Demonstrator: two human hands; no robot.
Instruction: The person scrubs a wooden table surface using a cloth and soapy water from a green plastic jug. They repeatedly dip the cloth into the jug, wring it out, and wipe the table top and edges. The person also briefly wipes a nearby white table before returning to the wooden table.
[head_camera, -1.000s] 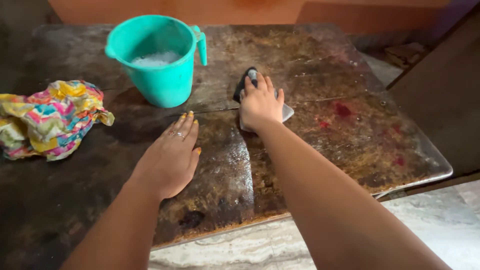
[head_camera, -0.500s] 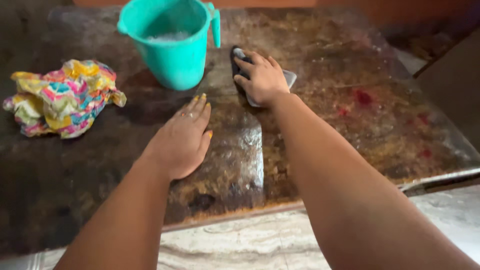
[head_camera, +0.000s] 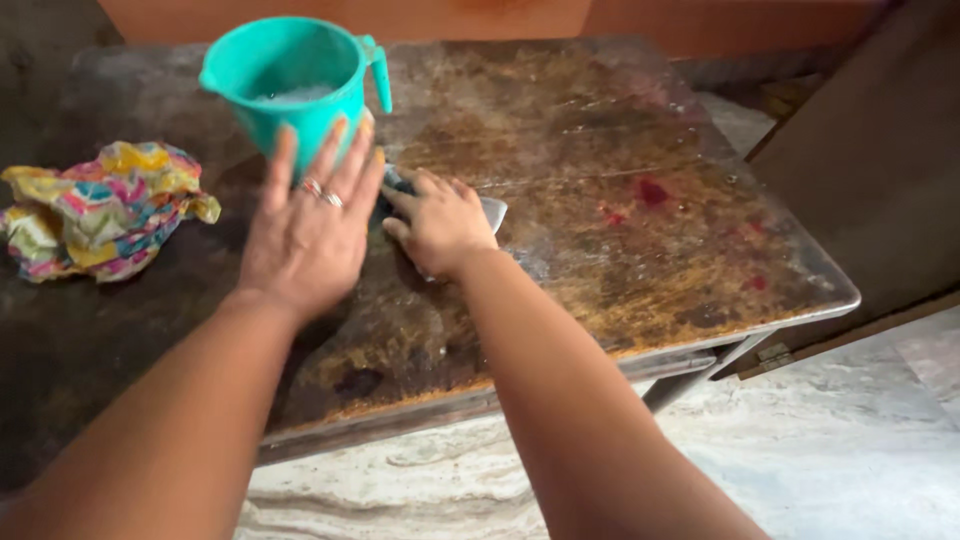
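Pale veined stone flooring (head_camera: 820, 440) fills the near part of the view, and above it stands an old metal-edged table (head_camera: 700, 330), its top dark, rusty brown and blotched with red stains (head_camera: 650, 192).

Nearest on the tabletop, the left hand (head_camera: 305, 235) is raised a little with fingers straight and spread, grasping nothing; rings show on two fingers and the nails are yellow. Whether the palm touches the surface cannot be told. Just beside it, the right hand (head_camera: 440, 225) presses down on a scrubbing pad (head_camera: 492, 210), fingers curled over it; one grey corner sticks out toward the right and a dark edge shows on the left. The pad lies flat on the wet, streaked middle of the table, close to the mug's base.

Beyond the hands stands a turquoise plastic mug (head_camera: 290, 85) with a handle and a spout, holding foamy water. Well off to the left lies a crumpled multicoloured cloth (head_camera: 100, 210). An orange wall (head_camera: 480, 15) closes the far side.

By the look of it, the step in hand is scrubbing the stained top with the wet pad. Further strokes call for firm downward pressure and care not to knock the mug, which stands very near both hands.
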